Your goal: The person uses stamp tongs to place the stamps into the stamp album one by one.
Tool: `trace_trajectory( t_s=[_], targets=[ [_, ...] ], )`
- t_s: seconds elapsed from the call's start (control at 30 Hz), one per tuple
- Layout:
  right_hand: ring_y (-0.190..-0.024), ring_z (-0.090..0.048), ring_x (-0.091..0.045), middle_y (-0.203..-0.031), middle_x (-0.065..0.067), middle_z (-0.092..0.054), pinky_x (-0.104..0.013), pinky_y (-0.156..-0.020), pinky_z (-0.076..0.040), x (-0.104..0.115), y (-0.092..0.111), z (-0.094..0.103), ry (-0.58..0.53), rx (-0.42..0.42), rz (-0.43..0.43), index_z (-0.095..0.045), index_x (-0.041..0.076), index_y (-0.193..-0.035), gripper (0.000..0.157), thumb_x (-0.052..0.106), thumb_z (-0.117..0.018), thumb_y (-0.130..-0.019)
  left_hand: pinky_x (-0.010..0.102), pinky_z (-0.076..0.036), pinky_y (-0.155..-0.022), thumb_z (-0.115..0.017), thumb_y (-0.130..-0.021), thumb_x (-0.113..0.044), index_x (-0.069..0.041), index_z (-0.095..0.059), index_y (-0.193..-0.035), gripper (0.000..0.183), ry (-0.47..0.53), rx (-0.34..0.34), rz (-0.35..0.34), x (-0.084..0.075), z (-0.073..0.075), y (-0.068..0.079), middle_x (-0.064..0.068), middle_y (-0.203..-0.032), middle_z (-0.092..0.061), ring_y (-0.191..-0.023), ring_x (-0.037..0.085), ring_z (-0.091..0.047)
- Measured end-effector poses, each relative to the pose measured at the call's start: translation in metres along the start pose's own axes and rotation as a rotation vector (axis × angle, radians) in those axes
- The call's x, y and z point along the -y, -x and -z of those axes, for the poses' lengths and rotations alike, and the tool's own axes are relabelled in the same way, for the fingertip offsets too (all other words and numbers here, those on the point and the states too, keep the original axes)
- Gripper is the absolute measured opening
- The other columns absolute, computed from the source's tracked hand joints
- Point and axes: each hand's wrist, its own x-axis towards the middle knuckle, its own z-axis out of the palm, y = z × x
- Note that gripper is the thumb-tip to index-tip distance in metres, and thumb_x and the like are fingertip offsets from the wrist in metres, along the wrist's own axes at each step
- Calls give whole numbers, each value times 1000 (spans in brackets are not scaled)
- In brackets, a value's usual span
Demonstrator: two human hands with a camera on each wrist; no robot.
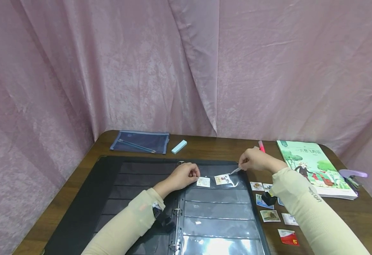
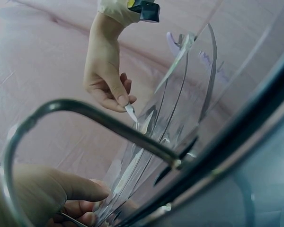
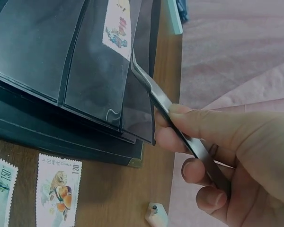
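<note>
A black ring album (image 1: 109,177) lies spread out, with a clear pocket page (image 1: 219,210) on its right side. My right hand (image 1: 254,159) holds metal tweezers (image 3: 163,101) between thumb and fingers. Their bent tip meets the lower corner of a picture stamp (image 3: 117,28), which sits tilted at the page's top pocket. Left of it in the head view is a second stamp (image 1: 203,182). Beside that one, my left hand (image 1: 182,175) pinches the clear page near the binder rings; in the left wrist view a metal ring partly covers this hand.
Loose stamps (image 1: 270,216) lie right of the album. Behind them are a green illustrated book (image 1: 313,163), purple-handled scissors (image 1: 353,173) and a pink marker (image 1: 261,146). A blue mesh pouch (image 1: 141,138) with a pencil and a light-blue block (image 1: 179,146) lie along the back edge.
</note>
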Motion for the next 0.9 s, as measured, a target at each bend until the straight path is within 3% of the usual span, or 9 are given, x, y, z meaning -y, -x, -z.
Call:
trace_trajectory(
  t_s=[0.57, 0.9],
  targets=[
    [-64, -60, -17, -67, -5, -65, -22, -55, -44, 5, 1, -1, -19, 61, -55, -68, 3, -77, 7, 3, -62, -78, 17, -37, -61, -66, -79, -13, -15, -60, -77, 7, 1, 5, 0, -1, 1, 0, -4, -74, -53, -67, 5, -46],
    [-58, -51, -4, -64, -3, -64, -19, -53, -42, 1, 5, 4, -9, 27, 4, -68, 2, -76, 7, 4, -62, -79, 17, -37, -61, -66, -79, -13, -16, -60, -77, 7, -6, 3, 4, -1, 2, 0, -5, -73, -52, -67, 4, -46]
  ],
)
